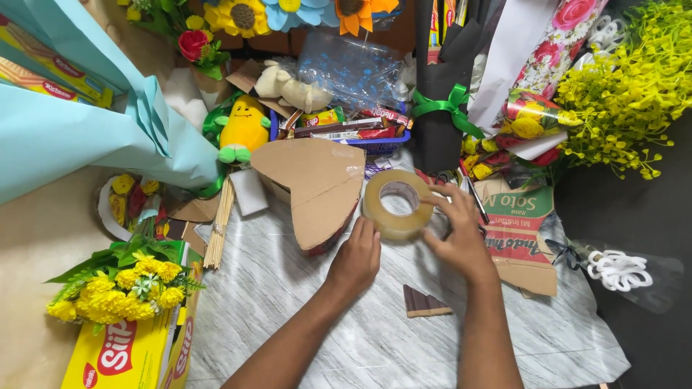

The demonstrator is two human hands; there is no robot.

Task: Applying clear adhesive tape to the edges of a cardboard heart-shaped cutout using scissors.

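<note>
At your far left a bunch of yellow artificial flowers point(119, 284) lies on a yellow printed carton point(133, 353), with a bundle of thin wooden skewers point(218, 223) just beside it on the grey marble-patterned sheet point(346, 338). Further in, a heart-shaped box of brown cardboard point(317, 189) lies with its point toward you. Your left hand point(355, 261) is curled shut, its fingertips against the lower edge of a wide roll of clear brownish packing tape point(395, 204) (the roll is tilted, its core facing you), which sits between the cardboard heart and your right hand point(459, 234). That right hand pinches the roll's right rim, fingers bent over the top. Near your right forearm a small dark brown folded card point(425, 302) lies flat. A black paper bouquet wrap tied with green ribbon point(441, 108) stands behind.
</note>
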